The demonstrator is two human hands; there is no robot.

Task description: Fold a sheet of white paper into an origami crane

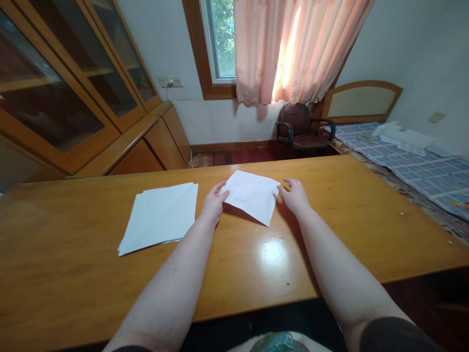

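Note:
A folded sheet of white paper (251,194) is held above the middle of the wooden table, tilted, with its shadow beneath it. My left hand (214,203) pinches its left corner between thumb and fingers. At the opposite corner, my right hand (295,195) has its thumb and fingertips at the paper's edge; the fingers are curled and appear to grip it. To the left of my left forearm lies a stack of white paper (161,215), its edges slightly uneven.
The wooden table (80,288) stretches across the view. Behind it are a glass-door cabinet (106,88), a brown armchair (302,127) and a curtained window (223,44). A bed (399,161) with a checked cover stands at the right.

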